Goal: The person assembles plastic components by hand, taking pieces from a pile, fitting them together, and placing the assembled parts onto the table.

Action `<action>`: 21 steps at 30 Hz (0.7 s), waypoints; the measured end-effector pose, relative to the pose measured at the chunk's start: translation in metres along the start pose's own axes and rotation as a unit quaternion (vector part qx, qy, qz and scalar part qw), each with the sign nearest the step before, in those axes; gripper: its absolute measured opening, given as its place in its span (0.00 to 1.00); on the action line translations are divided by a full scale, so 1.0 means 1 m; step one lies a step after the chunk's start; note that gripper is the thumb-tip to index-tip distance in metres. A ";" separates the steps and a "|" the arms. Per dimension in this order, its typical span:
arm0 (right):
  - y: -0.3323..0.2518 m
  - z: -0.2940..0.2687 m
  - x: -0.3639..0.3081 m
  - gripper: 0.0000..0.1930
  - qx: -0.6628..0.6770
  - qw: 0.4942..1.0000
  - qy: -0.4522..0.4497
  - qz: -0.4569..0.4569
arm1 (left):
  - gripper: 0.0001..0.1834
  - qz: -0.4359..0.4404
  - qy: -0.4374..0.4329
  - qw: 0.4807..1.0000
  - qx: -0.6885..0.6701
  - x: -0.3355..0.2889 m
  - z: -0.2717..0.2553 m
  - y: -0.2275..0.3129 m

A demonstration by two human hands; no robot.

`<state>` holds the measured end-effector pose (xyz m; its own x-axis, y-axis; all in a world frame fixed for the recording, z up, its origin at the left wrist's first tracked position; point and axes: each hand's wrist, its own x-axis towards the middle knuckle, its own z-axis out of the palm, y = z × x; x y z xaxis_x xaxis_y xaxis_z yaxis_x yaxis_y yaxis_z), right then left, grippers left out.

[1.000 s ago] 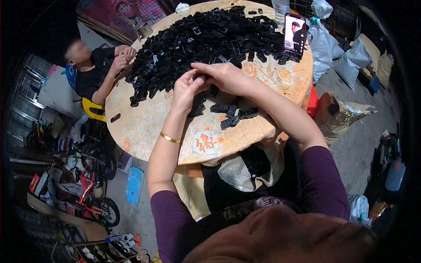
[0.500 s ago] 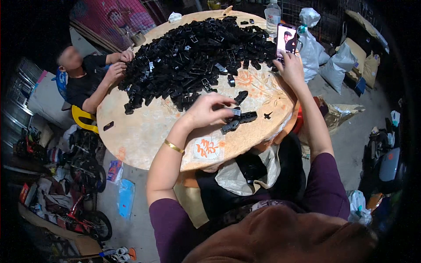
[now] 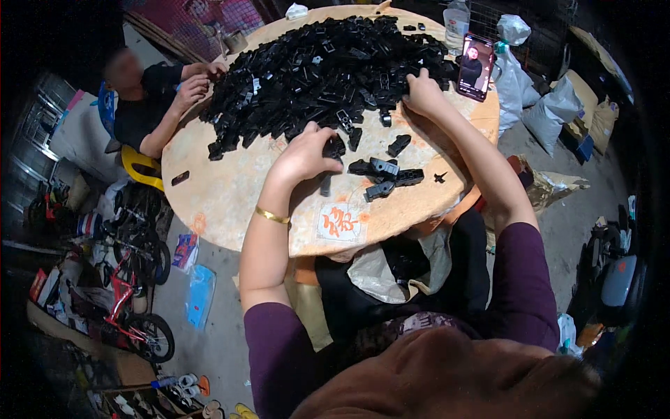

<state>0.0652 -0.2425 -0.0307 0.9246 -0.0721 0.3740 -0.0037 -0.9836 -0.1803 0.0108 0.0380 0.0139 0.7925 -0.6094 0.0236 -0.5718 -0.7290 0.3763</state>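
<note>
A large heap of black plastic parts (image 3: 314,77) covers the far half of the round table. My left hand (image 3: 301,157) is at the heap's near edge, thumb and fingers apart around a loose black part (image 3: 336,146); no firm grip shows. Over at the heap's right edge, my right hand (image 3: 424,94) reaches in with its fingers stretched toward the parts, and nothing can be seen held in it. Several black and grey pieces (image 3: 385,173) lie together on the near right of the table. A small black cross-shaped piece (image 3: 440,177) lies beside them.
A phone (image 3: 475,68) stands lit at the table's right edge, with a clear plastic bottle (image 3: 456,26) behind it. Across to the left, another person's hands (image 3: 195,87) touch the heap. An open pale sack (image 3: 377,274) sits at my lap, below the table edge (image 3: 307,253).
My right hand has left the phone and moved left to the heap. The left hand has let go of the near pieces and shifted left and up to the heap's edge.
</note>
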 end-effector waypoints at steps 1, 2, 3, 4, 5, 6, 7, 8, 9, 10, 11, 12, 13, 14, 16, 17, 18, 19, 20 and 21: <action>-0.004 0.004 0.004 0.19 0.001 1.000 -0.007 -0.019 | 0.32 -0.003 0.000 1.000 0.000 0.002 0.002 0.002; -0.009 0.009 0.007 0.16 0.032 0.998 0.003 -0.051 | 0.30 0.000 0.015 1.000 -0.009 0.004 0.004 0.003; -0.028 0.009 0.008 0.15 0.029 0.997 -0.017 -0.066 | 0.29 -0.004 0.030 0.999 -0.017 0.004 0.004 0.000; -0.045 0.003 0.006 0.14 0.021 0.997 -0.026 -0.075 | 0.22 0.003 0.054 0.998 -0.014 0.005 0.007 -0.007; -0.059 0.000 0.005 0.13 0.014 0.996 -0.035 -0.083 | 0.22 -0.004 0.055 0.998 -0.013 0.006 0.008 -0.012; -0.063 0.003 0.011 0.11 0.009 0.996 -0.038 -0.079 | 0.19 0.008 0.076 0.997 -0.005 0.009 0.009 -0.012; -0.062 0.003 0.014 0.11 0.011 0.996 -0.039 -0.078 | 0.15 0.020 0.096 0.995 0.004 0.011 0.011 -0.012; -0.060 0.004 0.016 0.10 0.013 0.997 -0.030 -0.075 | 0.12 0.024 0.112 0.993 0.007 0.013 0.013 -0.011; -0.058 0.006 0.019 0.09 0.017 0.997 -0.022 -0.074 | 0.12 0.021 0.111 0.994 0.008 0.013 0.014 -0.010; -0.053 0.009 0.023 0.09 0.039 0.994 0.007 -0.103 | 0.12 0.017 0.113 0.993 0.021 0.014 0.014 -0.010; -0.047 0.012 0.022 0.09 0.041 0.994 0.006 -0.104 | 0.13 0.013 0.114 0.993 0.033 0.016 0.014 -0.010; -0.046 0.010 0.020 0.09 0.077 0.989 0.045 -0.120 | 0.13 0.008 0.115 0.993 0.035 0.017 0.015 -0.014; -0.047 0.009 0.019 0.09 0.113 0.981 0.083 -0.135 | 0.12 0.026 0.159 0.986 0.031 0.019 0.017 -0.019; -0.046 0.009 0.014 0.11 0.137 0.974 0.115 -0.139 | 0.11 0.045 0.202 0.978 0.028 0.021 0.018 -0.024; -0.053 -0.005 0.007 0.12 0.238 0.951 0.131 -0.145 | 0.10 -0.009 0.212 0.959 -0.187 0.028 0.019 -0.023; -0.058 -0.011 0.005 0.13 0.336 0.919 0.146 -0.149 | 0.10 -0.059 0.212 0.893 -0.393 0.029 0.019 -0.023; -0.061 -0.014 0.003 0.15 0.359 0.915 0.131 -0.129 | 0.12 -0.062 0.178 0.832 -0.523 0.030 0.015 -0.019; -0.066 -0.013 -0.001 0.13 0.395 0.898 0.138 -0.133 | 0.13 -0.079 0.150 0.768 -0.617 0.030 0.011 -0.015; -0.070 -0.010 -0.004 0.13 0.366 0.897 0.173 -0.177 | 0.13 -0.073 0.139 0.734 -0.660 0.031 0.013 -0.014; -0.078 -0.009 -0.008 0.12 0.339 0.890 0.207 -0.221 | 0.14 -0.067 0.130 0.699 -0.700 0.030 0.012 -0.015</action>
<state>0.0548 -0.1664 -0.0118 0.5580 0.1038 0.8233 0.6868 -0.6147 -0.3880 0.0400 0.0269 -0.0020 0.9350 -0.3546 -0.0005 0.1352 0.3552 0.9250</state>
